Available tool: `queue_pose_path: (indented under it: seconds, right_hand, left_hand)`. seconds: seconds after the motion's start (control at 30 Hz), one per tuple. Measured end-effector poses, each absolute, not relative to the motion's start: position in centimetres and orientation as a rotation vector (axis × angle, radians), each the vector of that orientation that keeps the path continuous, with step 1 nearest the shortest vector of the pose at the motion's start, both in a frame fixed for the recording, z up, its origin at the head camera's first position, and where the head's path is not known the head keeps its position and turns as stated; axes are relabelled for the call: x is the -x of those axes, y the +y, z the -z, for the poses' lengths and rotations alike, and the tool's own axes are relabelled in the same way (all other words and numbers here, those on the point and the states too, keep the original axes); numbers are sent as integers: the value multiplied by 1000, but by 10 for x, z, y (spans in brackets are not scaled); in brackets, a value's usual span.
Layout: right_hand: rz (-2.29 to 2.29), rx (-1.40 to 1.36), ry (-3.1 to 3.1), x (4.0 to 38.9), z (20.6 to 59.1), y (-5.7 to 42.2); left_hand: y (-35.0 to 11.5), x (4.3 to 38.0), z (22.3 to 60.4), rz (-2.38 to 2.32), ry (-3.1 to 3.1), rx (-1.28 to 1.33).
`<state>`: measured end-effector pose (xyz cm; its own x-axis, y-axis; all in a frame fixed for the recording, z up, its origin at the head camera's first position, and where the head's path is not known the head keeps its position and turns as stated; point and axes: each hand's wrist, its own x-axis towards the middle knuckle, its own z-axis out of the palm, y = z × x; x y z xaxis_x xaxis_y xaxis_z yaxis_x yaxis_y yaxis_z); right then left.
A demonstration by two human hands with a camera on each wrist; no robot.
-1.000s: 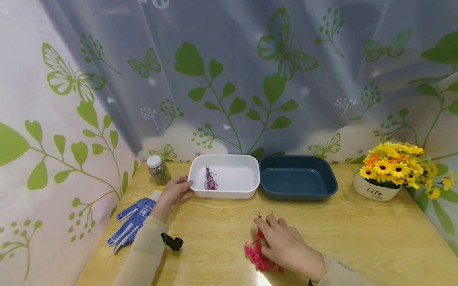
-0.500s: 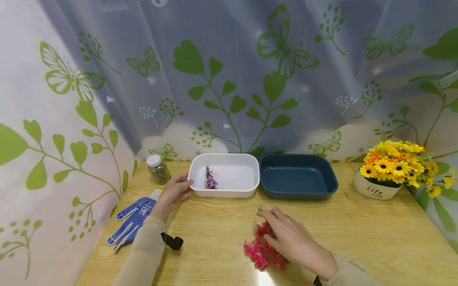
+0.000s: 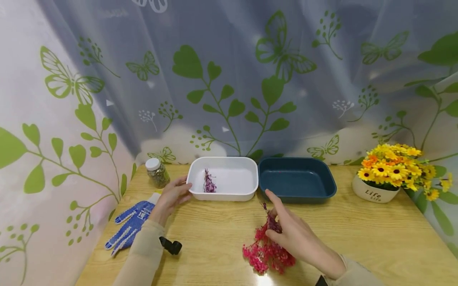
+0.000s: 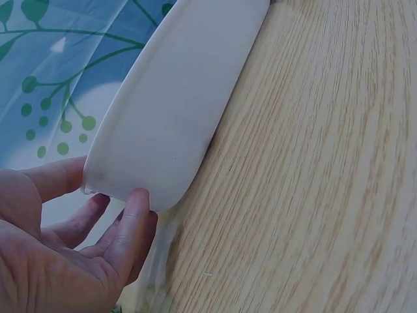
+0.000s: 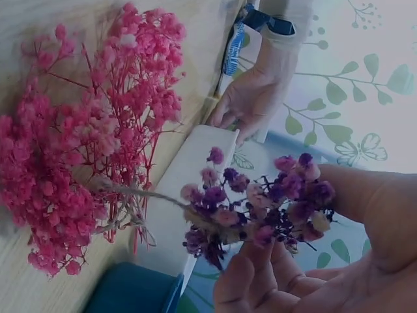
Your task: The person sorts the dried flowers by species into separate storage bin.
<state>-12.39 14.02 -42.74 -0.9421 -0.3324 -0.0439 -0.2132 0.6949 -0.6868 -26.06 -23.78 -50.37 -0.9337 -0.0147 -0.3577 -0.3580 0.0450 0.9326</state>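
In the head view, my left hand [image 3: 174,196] touches the left end of a white tray [image 3: 229,197]. The left wrist view shows its fingertips [image 4: 137,202] against the tray's outer wall, not wrapped around it. My right hand [image 3: 298,234] pinches a small bunch of purple dried flowers [image 3: 274,225] between thumb and fingers. Purple blossoms [image 5: 300,195] show clearly in the right wrist view. Just below that hand, a bunch of pink dried flowers [image 3: 262,254] lies on the table, its stems tied with string. Another purple bunch [image 3: 209,184] lies inside the white tray.
A dark blue tray [image 3: 297,200] stands beside the white one. At the left are a blue-and-white glove [image 3: 134,222] and a white-capped jar [image 3: 158,174]. Yellow artificial flowers [image 3: 393,167] in a white pot [image 3: 373,192] stand at the right. Behind the wooden table hangs a patterned curtain [image 3: 229,131].
My right hand has shifted slightly right, with its index finger straighter, and the purple bunch now shows in its hold above the pink flowers. My left hand stays at the white tray.
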Motion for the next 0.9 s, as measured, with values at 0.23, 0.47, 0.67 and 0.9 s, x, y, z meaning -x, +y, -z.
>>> queue_pose_path:
  seconds: [0.23, 0.47, 0.67, 0.9]
  right_hand:
    - [1167, 452, 2623, 128, 422, 151]
    - [1237, 523, 2571, 134, 425, 159]
    - [1336, 516, 2484, 137, 428, 163]
    - [1447, 503, 2344, 139, 430, 165]
  left_hand:
    - [-238, 260, 504, -1987, 2059, 381]
    - [-238, 260, 505, -1991, 2063, 382]
    - [-237, 260, 503, -1992, 2060, 403]
    - [-236, 259, 503, -2001, 2054, 407]
